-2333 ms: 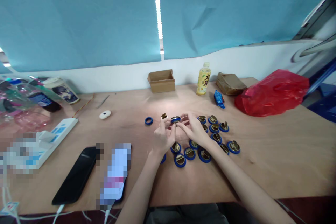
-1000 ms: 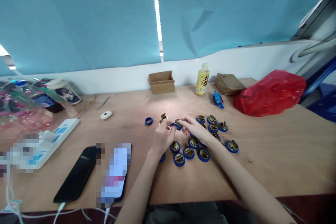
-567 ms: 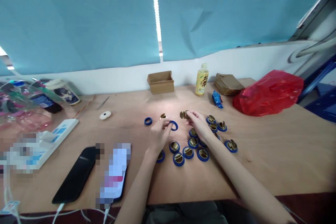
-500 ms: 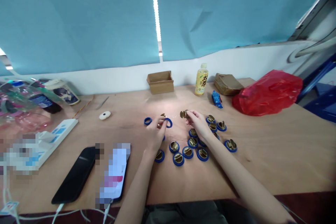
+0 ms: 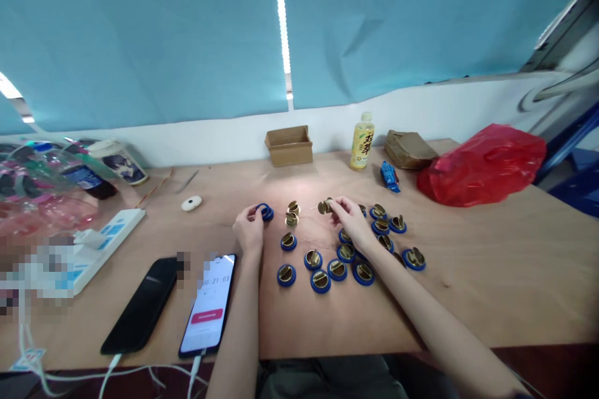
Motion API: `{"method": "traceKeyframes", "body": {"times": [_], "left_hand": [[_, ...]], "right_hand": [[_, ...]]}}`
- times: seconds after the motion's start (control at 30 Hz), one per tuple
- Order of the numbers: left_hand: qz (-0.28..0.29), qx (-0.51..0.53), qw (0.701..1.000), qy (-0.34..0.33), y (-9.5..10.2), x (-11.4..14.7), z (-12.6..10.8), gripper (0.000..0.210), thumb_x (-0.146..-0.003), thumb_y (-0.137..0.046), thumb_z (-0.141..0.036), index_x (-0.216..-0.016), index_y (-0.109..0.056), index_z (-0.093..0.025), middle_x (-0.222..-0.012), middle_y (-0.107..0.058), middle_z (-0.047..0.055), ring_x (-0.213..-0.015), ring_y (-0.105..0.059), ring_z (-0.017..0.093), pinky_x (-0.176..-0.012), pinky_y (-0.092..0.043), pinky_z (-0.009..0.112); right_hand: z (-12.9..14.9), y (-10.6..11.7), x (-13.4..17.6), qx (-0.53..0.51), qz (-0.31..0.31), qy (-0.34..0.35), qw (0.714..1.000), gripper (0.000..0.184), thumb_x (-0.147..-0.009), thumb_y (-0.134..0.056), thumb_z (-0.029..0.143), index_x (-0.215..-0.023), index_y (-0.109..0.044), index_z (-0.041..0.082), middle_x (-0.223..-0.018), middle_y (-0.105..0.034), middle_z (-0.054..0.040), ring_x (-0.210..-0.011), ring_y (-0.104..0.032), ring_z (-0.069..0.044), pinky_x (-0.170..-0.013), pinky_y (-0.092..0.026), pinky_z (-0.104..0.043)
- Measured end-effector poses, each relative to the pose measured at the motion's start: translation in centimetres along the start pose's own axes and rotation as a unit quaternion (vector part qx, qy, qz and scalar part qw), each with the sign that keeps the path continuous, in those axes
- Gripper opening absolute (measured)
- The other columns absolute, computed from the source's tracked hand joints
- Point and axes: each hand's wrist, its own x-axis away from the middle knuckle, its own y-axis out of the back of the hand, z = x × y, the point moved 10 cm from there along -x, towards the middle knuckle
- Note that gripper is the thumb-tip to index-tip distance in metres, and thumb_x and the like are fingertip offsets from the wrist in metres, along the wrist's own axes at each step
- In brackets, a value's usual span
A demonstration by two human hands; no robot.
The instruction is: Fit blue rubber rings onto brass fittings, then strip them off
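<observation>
Fairly bright indoors, coolish tint. Gap (image 5: 282, 12) btw blue curtains (image 5: 150, 37) at 12 o'clock = blown-out white; smaller bright slit (image 5: 10, 87) twd 9–10, same. Pale glare on table (image 5: 486, 274) nr ctr, fading dimmer twd 4. Shadows soft & faint under discs (image 5: 321, 281), w/ sm. metallic glints. Sheen on red bag (image 5: 486, 165) at 3. Lit phone screen (image 5: 208, 312) glows at 7, part pixelated; heavier mosaic at 8–9. Corner at 2 vignetted, near-black. Below table edge, 6: v. dark, little detail. L hand (image 5: 249, 229), R hand (image 5: 352, 218) reasonably crisp. Wide-angle stretch twd edges; 4 soft. Fine print illegible.
</observation>
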Motion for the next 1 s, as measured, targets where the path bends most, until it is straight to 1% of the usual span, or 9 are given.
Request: {"method": "traceKeyframes", "body": {"times": [0.1, 0.27, 0.43, 0.57, 0.73, 0.83, 0.87, 0.93, 1.0], "left_hand": [[-0.006, -0.032, 0.999, -0.004, 0.0, 0.0, -0.2, 0.025, -0.077, -0.060, -0.029, -0.093, -0.073, -0.016, -0.088, -0.076, 0.011, -0.075, -0.071, 0.023, -0.077, -0.055, 0.036], [0.009, -0.054, 0.998, -0.007, -0.4, -0.1, -0.2, 0.021, -0.076, -0.061, -0.030, -0.087, -0.073, -0.016, -0.084, -0.076, 0.010, -0.075, -0.071, 0.023, -0.077, -0.054, 0.034], [0.009, -0.062, 0.998, 0.000, -0.4, -0.1, -0.3, 0.022, -0.077, -0.061, -0.031, -0.086, -0.074, -0.015, -0.083, -0.076, 0.011, -0.076, -0.071, 0.024, -0.077, -0.054, 0.035], [0.006, -0.063, 0.998, 0.001, -0.3, 0.0, -0.4, 0.023, -0.077, -0.061, -0.031, -0.086, -0.074, -0.014, -0.081, -0.075, 0.012, -0.075, -0.071, 0.024, -0.077, -0.054, 0.035], [-0.030, -0.058, 0.998, -0.009, 0.7, 0.2, -1.2, 0.025, -0.079, -0.059, -0.033, -0.088, -0.072, -0.014, -0.084, -0.073, 0.011, -0.070, -0.066, 0.021, -0.075, -0.052, 0.034], [-0.064, -0.050, 0.996, -0.025, 1.4, 0.9, -2.4, 0.027, -0.083, -0.057, -0.036, -0.092, -0.070, -0.015, -0.089, -0.071, 0.009, -0.069, -0.063, 0.019, -0.074, -0.051, 0.033], [-0.063, -0.040, 0.997, -0.031, 1.4, 1.2, -3.0, 0.027, -0.084, -0.056, -0.038, -0.092, -0.070, -0.016, -0.087, -0.071, 0.008, -0.068, -0.063, 0.018, -0.073, -0.051, 0.031], [-0.031, 0.004, 0.998, -0.045, 0.5, 2.2, -4.2, 0.030, -0.087, -0.054, -0.041, -0.090, -0.071, -0.017, -0.080, -0.072, 0.005, -0.067, -0.064, 0.016, -0.069, -0.050, 0.028], [0.066, 0.139, 0.987, -0.051, -1.8, 3.5, -5.6, 0.032, -0.089, -0.054, -0.042, -0.091, -0.072, -0.016, -0.082, -0.073, 0.006, -0.072, -0.066, 0.016, -0.068, -0.051, 0.025]], "right_hand": [[0.0, 0.0, 0.0, 0.008, 0.004, 0.004, 1.000, 0.034, -0.072, -0.065, 0.053, -0.071, -0.056, 0.020, -0.058, -0.054, 0.0041, -0.049, -0.051, -0.012, -0.049, -0.043, -0.026], [0.0, -0.1, 0.0, 0.011, 0.011, 0.008, 1.000, 0.033, -0.074, -0.065, 0.052, -0.071, -0.055, 0.021, -0.061, -0.055, 0.0038, -0.050, -0.051, -0.011, -0.049, -0.042, -0.025], [0.1, -0.3, 0.0, 0.012, 0.016, 0.013, 1.000, 0.031, -0.075, -0.064, 0.049, -0.071, -0.056, 0.020, -0.065, -0.056, 0.0027, -0.051, -0.051, -0.011, -0.049, -0.041, -0.025], [0.2, -0.3, 0.0, 0.015, 0.017, 0.017, 1.000, 0.030, -0.075, -0.064, 0.048, -0.071, -0.056, 0.020, -0.062, -0.054, 0.0031, -0.051, -0.050, -0.011, -0.049, -0.040, -0.025], [0.9, -0.3, 0.2, 0.030, 0.014, 0.036, 0.999, 0.032, -0.076, -0.065, 0.050, -0.070, -0.055, 0.020, -0.060, -0.055, 0.0029, -0.051, -0.052, -0.012, -0.050, -0.043, -0.026], [1.6, -0.8, 0.6, 0.060, 0.021, 0.066, 0.996, 0.030, -0.080, -0.063, 0.048, -0.072, -0.055, 0.020, -0.062, -0.058, 0.0012, -0.056, -0.056, -0.014, -0.055, -0.047, -0.027], [2.0, -1.0, 0.8, 0.074, 0.022, 0.082, 0.994, 0.028, -0.082, -0.062, 0.046, -0.073, -0.056, 0.020, -0.064, -0.060, 0.0000, -0.059, -0.058, -0.015, -0.057, -0.048, -0.028], [3.1, -1.3, 1.4, 0.124, 0.015, 0.138, 0.983, 0.023, -0.085, -0.060, 0.040, -0.076, -0.057, 0.019, -0.070, -0.063, -0.0024, -0.065, -0.060, -0.017, -0.062, -0.050, -0.030], [4.7, -1.9, 2.4, 0.191, 0.015, 0.217, 0.957, 0.015, -0.087, -0.059, 0.032, -0.079, -0.059, 0.020, -0.077, -0.064, -0.0039, -0.070, -0.060, -0.018, -0.068, -0.050, -0.032]]}}
